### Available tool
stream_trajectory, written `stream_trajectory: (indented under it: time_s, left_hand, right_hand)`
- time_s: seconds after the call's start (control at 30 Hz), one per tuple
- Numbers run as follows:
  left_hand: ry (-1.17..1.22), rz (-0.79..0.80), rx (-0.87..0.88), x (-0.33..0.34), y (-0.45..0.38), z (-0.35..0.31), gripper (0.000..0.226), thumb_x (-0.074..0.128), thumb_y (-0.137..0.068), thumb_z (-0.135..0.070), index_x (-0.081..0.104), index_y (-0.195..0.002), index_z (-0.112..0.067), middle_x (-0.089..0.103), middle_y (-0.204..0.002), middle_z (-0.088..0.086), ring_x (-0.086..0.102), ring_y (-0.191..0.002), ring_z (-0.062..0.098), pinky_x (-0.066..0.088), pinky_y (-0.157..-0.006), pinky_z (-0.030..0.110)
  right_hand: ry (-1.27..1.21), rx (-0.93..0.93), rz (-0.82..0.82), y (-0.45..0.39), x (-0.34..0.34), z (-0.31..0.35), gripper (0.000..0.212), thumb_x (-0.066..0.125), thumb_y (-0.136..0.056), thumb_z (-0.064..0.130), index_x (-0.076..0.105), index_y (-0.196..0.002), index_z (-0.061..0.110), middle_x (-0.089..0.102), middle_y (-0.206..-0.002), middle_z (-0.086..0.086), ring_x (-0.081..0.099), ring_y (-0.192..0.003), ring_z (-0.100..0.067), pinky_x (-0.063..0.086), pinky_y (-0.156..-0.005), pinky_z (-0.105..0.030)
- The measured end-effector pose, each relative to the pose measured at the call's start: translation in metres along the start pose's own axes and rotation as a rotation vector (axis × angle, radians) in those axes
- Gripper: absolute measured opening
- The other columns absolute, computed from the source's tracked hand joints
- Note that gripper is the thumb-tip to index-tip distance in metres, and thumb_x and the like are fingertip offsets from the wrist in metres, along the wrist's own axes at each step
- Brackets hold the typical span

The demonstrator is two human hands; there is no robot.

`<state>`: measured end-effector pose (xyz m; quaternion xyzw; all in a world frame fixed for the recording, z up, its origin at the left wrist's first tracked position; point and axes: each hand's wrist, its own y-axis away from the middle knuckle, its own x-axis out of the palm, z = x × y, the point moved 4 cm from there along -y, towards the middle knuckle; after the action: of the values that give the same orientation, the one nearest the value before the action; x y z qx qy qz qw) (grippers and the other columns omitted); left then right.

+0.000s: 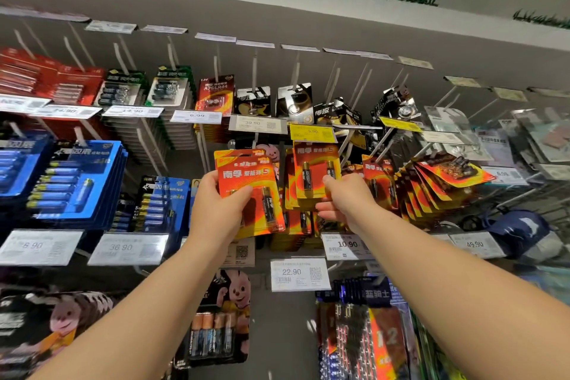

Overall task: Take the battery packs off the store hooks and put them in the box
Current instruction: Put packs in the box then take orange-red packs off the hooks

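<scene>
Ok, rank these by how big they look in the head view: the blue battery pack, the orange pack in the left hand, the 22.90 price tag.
1. Blue battery pack.
2. Orange pack in the left hand, though nearer the camera, so unsure.
3. 22.90 price tag.

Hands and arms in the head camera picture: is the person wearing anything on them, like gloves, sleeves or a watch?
Nothing is worn that shows. The left hand and the right hand are bare, with no gloves, and no rings can be made out. Both forearms are bare too, from the wrists down to the picture's lower edge: no sleeves, watch, bracelet or markings in sight.
</scene>
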<state>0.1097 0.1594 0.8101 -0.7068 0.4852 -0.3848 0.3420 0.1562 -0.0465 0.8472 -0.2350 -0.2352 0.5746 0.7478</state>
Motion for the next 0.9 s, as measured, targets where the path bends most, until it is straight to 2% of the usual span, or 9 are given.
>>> stream_trajectory:
  time_s: [0.2, 0.27, 0.37, 0.43, 0.53, 0.6, 0.67, 0.77, 0.9]
  left_hand:
    - [0.007, 0.025, 0.004, 0.007, 0.001, -0.003, 0.039, 0.063, -0.095, -0.019, 0.043, -0.128, -0.024, 0.053, -0.096, -0.017, 0.055, -0.08, -0.001, 0.042, -0.051, 0.011]
    - [0.015, 0.026, 0.006, 0.009, 0.001, -0.004, 0.039, 0.063, -0.095, -0.019, 0.043, -0.128, -0.024, 0.054, -0.098, -0.015, 0.056, -0.082, 0.0, 0.041, -0.055, 0.013]
    - [0.023, 0.034, 0.002, 0.01, 0.001, -0.004, 0.039, 0.064, -0.094, -0.019, 0.043, -0.126, -0.026, 0.056, -0.103, -0.012, 0.059, -0.086, 0.003, 0.044, -0.057, 0.015]
    - [0.02, 0.034, -0.001, 0.011, 0.001, -0.003, 0.039, 0.064, -0.094, -0.019, 0.042, -0.125, -0.026, 0.057, -0.105, -0.01, 0.059, -0.088, 0.005, 0.045, -0.059, 0.017]
    - [0.015, 0.039, -0.004, 0.012, 0.001, -0.002, 0.039, 0.064, -0.094, -0.02, 0.042, -0.126, -0.026, 0.057, -0.104, -0.011, 0.06, -0.088, 0.006, 0.044, -0.057, 0.016]
    - [0.015, 0.046, -0.005, 0.012, 0.001, -0.001, 0.038, 0.064, -0.094, -0.021, 0.041, -0.124, -0.028, 0.056, -0.102, -0.012, 0.06, -0.087, 0.006, 0.044, -0.054, 0.014]
    - [0.012, 0.046, -0.003, 0.012, 0.001, 0.0, 0.037, 0.064, -0.094, -0.02, 0.041, -0.123, -0.028, 0.056, -0.103, -0.013, 0.06, -0.089, 0.006, 0.045, -0.054, 0.013]
    - [0.012, 0.043, -0.007, 0.012, 0.002, 0.004, 0.039, 0.065, -0.093, -0.02, 0.044, -0.125, -0.027, 0.058, -0.107, -0.01, 0.061, -0.093, 0.008, 0.046, -0.06, 0.02]
    - [0.013, 0.034, -0.011, 0.012, 0.003, 0.008, 0.039, 0.065, -0.093, -0.022, 0.044, -0.126, -0.026, 0.057, -0.103, -0.013, 0.058, -0.089, 0.004, 0.044, -0.061, 0.021]
  right_hand:
    - [-0.008, -0.027, -0.021, -0.001, 0.002, 0.008, 0.056, 0.05, -0.101, 0.019, 0.023, -0.149, 0.009, 0.053, -0.13, -0.024, 0.064, -0.069, -0.021, 0.055, -0.04, -0.027]
    - [0.02, 0.008, 0.01, -0.001, 0.002, 0.008, 0.051, 0.05, -0.101, 0.02, 0.029, -0.145, 0.006, 0.058, -0.121, -0.024, 0.064, -0.073, -0.023, 0.055, -0.043, -0.029]
    - [0.045, 0.039, 0.086, -0.004, 0.003, 0.005, 0.032, 0.05, -0.101, 0.025, 0.052, -0.121, 0.0, 0.059, -0.09, -0.015, 0.056, -0.059, -0.018, 0.051, -0.041, -0.023]
    - [0.089, -0.024, 0.08, -0.005, 0.003, 0.007, 0.024, 0.05, -0.1, 0.025, 0.052, -0.11, 0.003, 0.055, -0.081, -0.01, 0.053, -0.054, -0.015, 0.05, -0.043, -0.022]
    - [0.177, -0.155, 0.024, -0.01, -0.003, 0.01, 0.021, 0.049, -0.1, 0.024, 0.042, -0.116, 0.013, 0.055, -0.089, -0.01, 0.059, -0.056, -0.017, 0.05, -0.046, -0.026]
    - [0.135, -0.071, 0.04, -0.011, -0.004, 0.005, 0.016, 0.047, -0.101, 0.024, 0.044, -0.108, 0.01, 0.054, -0.081, -0.011, 0.054, -0.053, -0.017, 0.049, -0.043, -0.025]
    - [0.084, 0.068, 0.108, -0.008, -0.001, -0.001, 0.017, 0.047, -0.102, 0.024, 0.05, -0.098, 0.007, 0.05, -0.071, -0.008, 0.047, -0.051, -0.015, 0.046, -0.042, -0.022]
    - [0.126, 0.093, 0.146, -0.004, 0.001, -0.003, 0.021, 0.05, -0.1, 0.026, 0.054, -0.093, 0.006, 0.052, -0.071, -0.008, 0.05, -0.052, -0.015, 0.047, -0.042, -0.02]
    - [0.157, 0.04, 0.167, 0.001, -0.005, -0.004, 0.033, 0.055, -0.096, 0.036, 0.052, -0.107, 0.005, 0.054, -0.075, -0.008, 0.053, -0.053, -0.016, 0.048, -0.046, -0.024]
